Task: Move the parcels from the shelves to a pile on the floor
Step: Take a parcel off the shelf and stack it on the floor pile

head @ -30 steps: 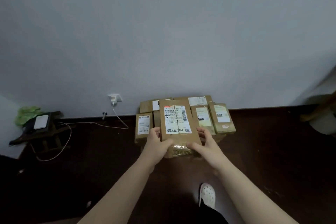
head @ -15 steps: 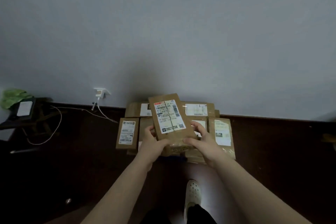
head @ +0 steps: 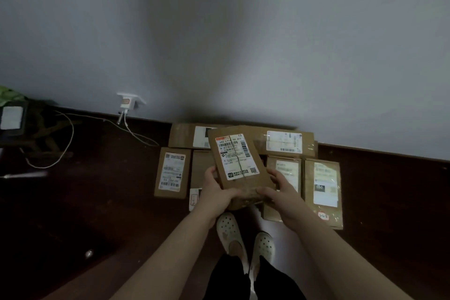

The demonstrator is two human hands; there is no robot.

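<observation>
1. Your left hand (head: 214, 192) and right hand (head: 280, 189) both clasp the near end of one brown cardboard parcel (head: 239, 165), thumbs on its top face and fingers curled under its lower corners; the grip is closed on the box from both sides.
2. That held parcel is a flat rectangular carton, matte and slightly creased, with a white printed label (head: 237, 158) carrying barcodes and a tape seam running down its middle. It tilts a little to your left, and how far it is off the pile beneath it you cannot tell.
3. Beneath and around the held parcel, more flat cartons lie on the dark floor (head: 97, 202) against the grey wall (head: 219, 44): a small labelled box (head: 172, 172) just left, two wider boxes behind it, one (head: 187, 136) at back left and one (head: 287, 141) with a glossy taped label at back right.
4. Right of the held parcel lie two narrow upright-oriented boxes, one (head: 287, 173) beside your right hand and one (head: 323, 192) further right with shiny film.
5. Below the held parcel, your pale perforated clogs (head: 230, 231) stand on the floor.
6. Far left of it, a white plug (head: 126, 101) sits in the wall with a thin cable (head: 68, 143) trailing.
</observation>
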